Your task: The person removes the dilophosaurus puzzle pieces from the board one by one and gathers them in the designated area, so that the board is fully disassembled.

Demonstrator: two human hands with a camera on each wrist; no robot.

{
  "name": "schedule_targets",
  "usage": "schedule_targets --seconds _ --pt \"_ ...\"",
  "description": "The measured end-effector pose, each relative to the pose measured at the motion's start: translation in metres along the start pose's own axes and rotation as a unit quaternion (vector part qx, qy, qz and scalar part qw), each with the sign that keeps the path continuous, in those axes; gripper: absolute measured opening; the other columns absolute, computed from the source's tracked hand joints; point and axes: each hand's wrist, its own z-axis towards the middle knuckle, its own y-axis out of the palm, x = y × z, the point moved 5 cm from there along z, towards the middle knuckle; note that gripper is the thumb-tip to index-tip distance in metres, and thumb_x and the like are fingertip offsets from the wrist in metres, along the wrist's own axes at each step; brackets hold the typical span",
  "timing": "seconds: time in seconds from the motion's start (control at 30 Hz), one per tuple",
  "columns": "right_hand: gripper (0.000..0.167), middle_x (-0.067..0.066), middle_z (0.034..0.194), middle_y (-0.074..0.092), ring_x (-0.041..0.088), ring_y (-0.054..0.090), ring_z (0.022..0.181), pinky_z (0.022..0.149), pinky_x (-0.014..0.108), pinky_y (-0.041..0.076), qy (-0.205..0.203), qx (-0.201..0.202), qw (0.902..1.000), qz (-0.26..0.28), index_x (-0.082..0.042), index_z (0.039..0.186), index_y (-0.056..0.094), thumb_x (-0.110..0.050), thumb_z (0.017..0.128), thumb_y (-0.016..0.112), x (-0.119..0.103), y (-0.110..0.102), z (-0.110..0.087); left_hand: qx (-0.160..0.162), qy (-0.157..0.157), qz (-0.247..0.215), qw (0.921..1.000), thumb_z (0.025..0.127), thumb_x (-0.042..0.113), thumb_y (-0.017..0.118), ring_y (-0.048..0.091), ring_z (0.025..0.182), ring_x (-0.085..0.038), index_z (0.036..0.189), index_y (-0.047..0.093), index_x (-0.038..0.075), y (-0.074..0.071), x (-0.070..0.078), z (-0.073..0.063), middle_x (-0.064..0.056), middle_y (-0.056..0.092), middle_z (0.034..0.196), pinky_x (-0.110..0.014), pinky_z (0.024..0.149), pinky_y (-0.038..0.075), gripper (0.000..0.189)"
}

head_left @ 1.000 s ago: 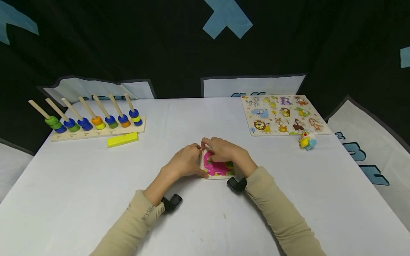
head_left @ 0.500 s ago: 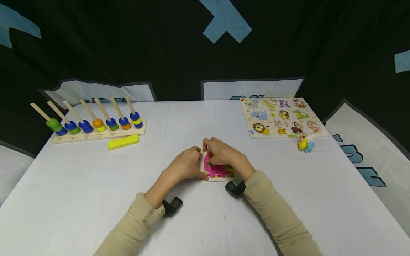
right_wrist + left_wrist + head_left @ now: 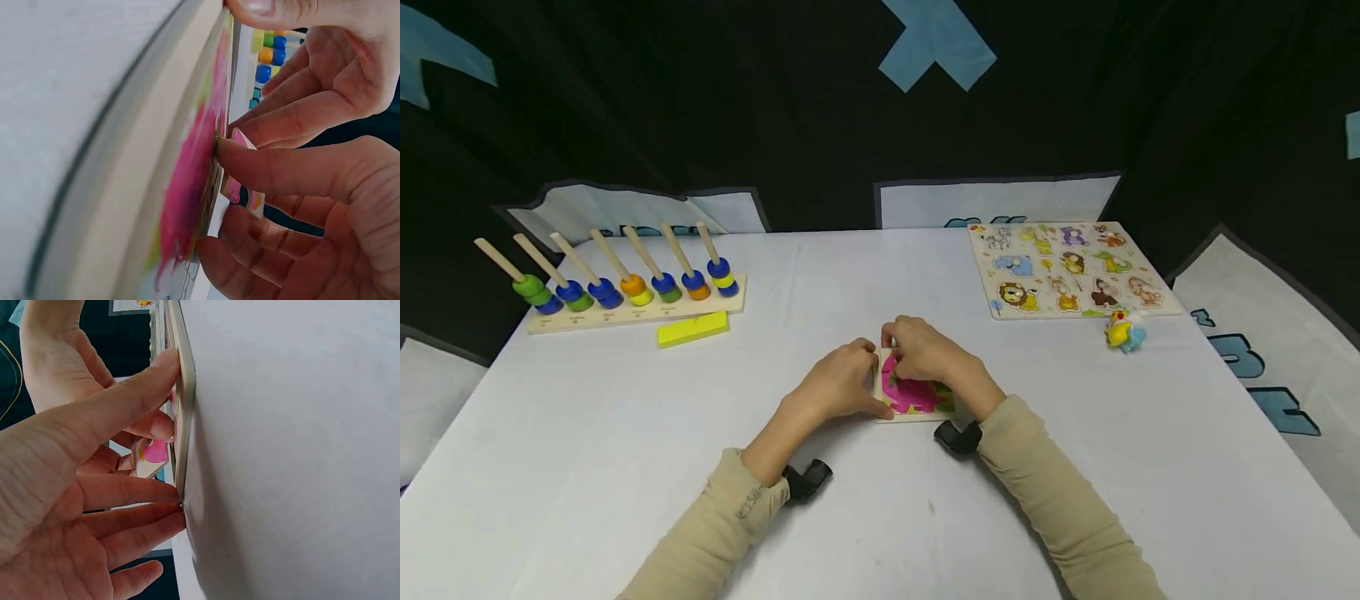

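A small wooden puzzle board [image 3: 917, 402] with a pink animal picture lies flat on the white table. My left hand [image 3: 837, 385] holds its left side, thumb at the near corner and fingers at the far one; the left wrist view shows thumb and fingertips on the board's edge [image 3: 186, 406]. Over the board's far left part, my right hand [image 3: 925, 354] pinches a pink puzzle piece [image 3: 233, 189], which stands tilted up from the picture. Part of that piece [image 3: 155, 452] also shows past the fingers in the left wrist view. In the head view the right fingers mostly hide it.
At the back left stands a wooden peg stand [image 3: 640, 313] with coloured rings, a yellow block [image 3: 693, 330] before it. A larger animal puzzle board [image 3: 1052, 287] lies back right, with a small yellow-and-blue toy [image 3: 1124, 332] at its near corner. A dark curtain hangs behind the table.
The head view has shifted slightly. Both hands stay at the small puzzle board in nearly the same pose, with only slight movement of the right fingers.
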Motion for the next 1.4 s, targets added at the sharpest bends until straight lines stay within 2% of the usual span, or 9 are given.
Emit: schedule_targets --seconds 0.17,0.4,0.53,0.73,0.87,0.97,1.1,1.2,1.4 --pt "0.027 0.008 0.089 0.056 0.019 0.048 0.08 0.062 0.024 0.042 0.002 0.007 0.9999 0.013 -0.004 0.099 0.066 -0.003 0.074 0.075 0.003 -0.001 -0.002 0.0 0.007 0.001 1.0 0.065 0.039 0.088 0.06 0.114 -0.032 0.099 0.069 0.001 0.001 0.002 0.0 -0.018 0.056 0.132 -0.039 0.095 0.051 0.055" --pt "0.029 0.009 0.096 0.055 0.02 0.047 0.084 0.066 0.026 0.043 -0.002 0.019 0.9997 -0.016 -0.007 0.102 0.065 -0.004 0.074 0.074 -0.002 -0.001 -0.004 -0.001 0.0 -0.001 1.0 0.066 0.039 0.088 0.06 0.114 -0.032 0.101 0.068 0.0 0.0 0.0 -0.001 -0.018 0.055 0.133 -0.04 0.097 0.051 0.056" --pt "0.028 0.008 0.095 0.057 0.02 0.049 0.081 0.065 0.026 0.044 -0.025 0.028 0.999 -0.025 -0.007 0.101 0.065 -0.001 0.074 0.072 -0.006 0.001 -0.005 0.0 -0.001 0.006 1.0 0.065 0.04 0.088 0.06 0.112 -0.031 0.101 0.068 0.0 0.002 0.0 -0.003 -0.018 0.056 0.132 -0.04 0.096 0.051 0.057" --pt "0.021 0.003 0.085 0.066 0.015 0.052 0.073 0.059 0.021 0.043 -0.06 0.045 0.9965 -0.037 -0.009 0.096 0.067 0.0 0.077 0.069 -0.008 -0.001 -0.007 0.002 0.006 0.018 0.9998 0.065 0.04 0.088 0.061 0.109 -0.029 0.099 0.068 0.001 0.0 0.002 -0.002 -0.017 0.057 0.129 -0.038 0.094 0.052 0.056" --pt "0.012 0.004 0.078 0.067 0.014 0.052 0.067 0.057 0.019 0.043 -0.081 0.048 0.9955 -0.005 -0.007 0.091 0.068 -0.003 0.08 0.07 -0.007 -0.004 -0.007 -0.001 0.002 0.013 0.9999 0.065 0.04 0.088 0.059 0.114 -0.031 0.102 0.069 0.001 -0.001 0.003 -0.002 -0.017 0.056 0.132 -0.04 0.097 0.051 0.057" --pt "0.012 0.005 0.077 0.069 0.012 0.054 0.064 0.055 0.018 0.045 -0.096 0.029 0.9945 0.029 -0.005 0.092 0.069 -0.002 0.081 0.068 -0.005 -0.007 -0.007 -0.009 -0.003 0.012 0.9999 0.066 0.041 0.087 0.059 0.116 -0.032 0.104 0.069 0.001 -0.001 0.002 -0.001 -0.017 0.055 0.134 -0.041 0.098 0.05 0.058" --pt "0.018 0.009 0.087 0.073 0.013 0.062 0.07 0.06 0.019 0.051 -0.108 0.006 0.9925 0.058 -0.003 0.099 0.07 0.001 0.083 0.063 -0.002 -0.01 -0.006 -0.012 -0.002 0.019 0.9998 0.066 0.042 0.087 0.059 0.116 -0.033 0.102 0.069 0.001 -0.001 0.001 -0.002 -0.018 0.056 0.133 -0.043 0.097 0.05 0.057" --pt "0.02 0.011 0.093 0.073 0.016 0.066 0.078 0.068 0.023 0.056 -0.104 0.007 0.9924 0.066 -0.003 0.101 0.071 0.001 0.083 0.062 0.002 -0.014 -0.006 -0.006 0.002 0.017 0.9998 0.066 0.041 0.087 0.058 0.117 -0.034 0.1 0.069 0.001 -0.002 0.001 -0.001 -0.019 0.056 0.134 -0.043 0.099 0.05 0.055" --pt "0.02 0.011 0.095 0.073 0.021 0.066 0.083 0.078 0.031 0.058 -0.092 0.012 0.9927 0.076 -0.004 0.101 0.071 0.0 0.083 0.064 0.014 -0.024 -0.01 -0.021 -0.008 0.014 0.9996 0.068 0.042 0.086 0.053 0.126 -0.034 0.098 0.07 0.002 0.0 0.002 0.0 -0.019 0.052 0.139 -0.043 0.103 0.047 0.053"
